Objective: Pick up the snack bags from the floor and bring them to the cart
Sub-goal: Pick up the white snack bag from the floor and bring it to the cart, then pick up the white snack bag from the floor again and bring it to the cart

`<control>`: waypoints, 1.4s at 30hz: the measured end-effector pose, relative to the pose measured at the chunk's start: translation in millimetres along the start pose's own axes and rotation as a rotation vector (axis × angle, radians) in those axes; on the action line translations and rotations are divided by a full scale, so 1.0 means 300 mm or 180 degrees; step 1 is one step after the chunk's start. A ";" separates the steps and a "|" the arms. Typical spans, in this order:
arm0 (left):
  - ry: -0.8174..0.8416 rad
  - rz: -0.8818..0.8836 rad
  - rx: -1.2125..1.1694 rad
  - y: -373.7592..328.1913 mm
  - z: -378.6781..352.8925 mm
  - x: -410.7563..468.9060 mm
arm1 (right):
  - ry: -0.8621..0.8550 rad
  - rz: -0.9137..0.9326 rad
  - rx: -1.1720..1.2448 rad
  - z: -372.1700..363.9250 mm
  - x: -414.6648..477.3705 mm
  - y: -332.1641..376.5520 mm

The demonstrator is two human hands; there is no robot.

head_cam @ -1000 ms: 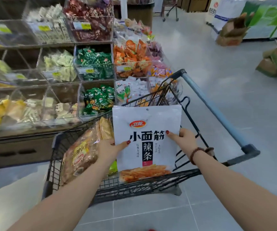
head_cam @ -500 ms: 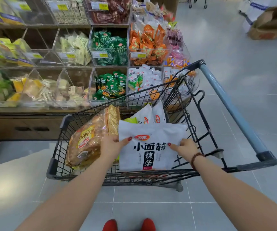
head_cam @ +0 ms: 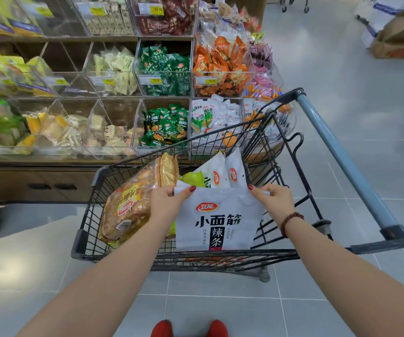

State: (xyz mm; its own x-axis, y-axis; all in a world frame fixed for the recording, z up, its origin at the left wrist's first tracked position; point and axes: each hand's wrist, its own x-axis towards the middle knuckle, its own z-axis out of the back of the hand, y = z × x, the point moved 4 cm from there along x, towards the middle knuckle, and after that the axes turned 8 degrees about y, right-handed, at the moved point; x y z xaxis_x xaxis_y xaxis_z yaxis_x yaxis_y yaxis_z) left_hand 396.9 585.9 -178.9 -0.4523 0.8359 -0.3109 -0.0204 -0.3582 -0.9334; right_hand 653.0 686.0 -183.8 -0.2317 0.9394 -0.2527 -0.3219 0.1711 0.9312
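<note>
- Snack bag (head_cam: 218,222), white with black lettering, stands upright inside the cart (head_cam: 86,237); its lower edge is hidden behind the near wire wall.
- Left hand (head_cam: 166,205) pinches the bag's top left corner, grip closed on it with the thumb on the front.
- Right hand (head_cam: 274,203) pinches the top right corner the same way; a beaded bracelet (head_cam: 291,221) circles that wrist.
- A large golden bag (head_cam: 132,205) lies tilted in the cart, just left of the white one.
- Two more white bags (head_cam: 220,173) and a green bag (head_cam: 191,178) sit behind it.
- The blue cart handle (head_cam: 342,161) runs along the right.
- Clear bins (head_cam: 164,69) of packaged snacks stand beyond the cart.
- Red shoes (head_cam: 162,328) show on the grey tiled floor (head_cam: 220,312).
</note>
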 end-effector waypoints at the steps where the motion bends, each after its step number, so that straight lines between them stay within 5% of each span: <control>1: 0.0010 0.0011 0.0162 0.022 -0.002 -0.003 | 0.0068 -0.0058 -0.0127 -0.003 0.000 -0.026; 10: -0.0321 0.0386 0.0699 0.224 0.085 0.010 | 0.0535 -0.0292 -0.1010 -0.125 -0.031 -0.088; 18: -0.0254 0.0054 0.0772 0.112 0.185 -0.023 | 0.0320 0.0257 -0.1651 -0.140 -0.012 0.063; 23: -0.0208 -0.0189 0.0993 0.011 0.290 -0.035 | 0.0636 0.0505 -0.1841 -0.240 0.006 0.204; 31: -0.0394 -0.0662 0.2207 -0.130 0.659 -0.092 | 0.1420 0.1523 -0.3207 -0.686 -0.041 0.485; 42: -0.1112 -0.0538 0.3611 -0.106 1.530 -0.294 | 0.1745 0.2914 -0.3948 -1.591 -0.234 0.880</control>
State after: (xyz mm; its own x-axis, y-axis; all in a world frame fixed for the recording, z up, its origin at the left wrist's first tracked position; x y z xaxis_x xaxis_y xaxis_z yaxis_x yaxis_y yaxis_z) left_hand 28.0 332.6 -39.5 -0.5822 0.8125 0.0298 -0.7978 -0.5639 -0.2133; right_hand 145.9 523.4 -45.5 -0.9411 0.3294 -0.0767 -0.3365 -0.9348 0.1137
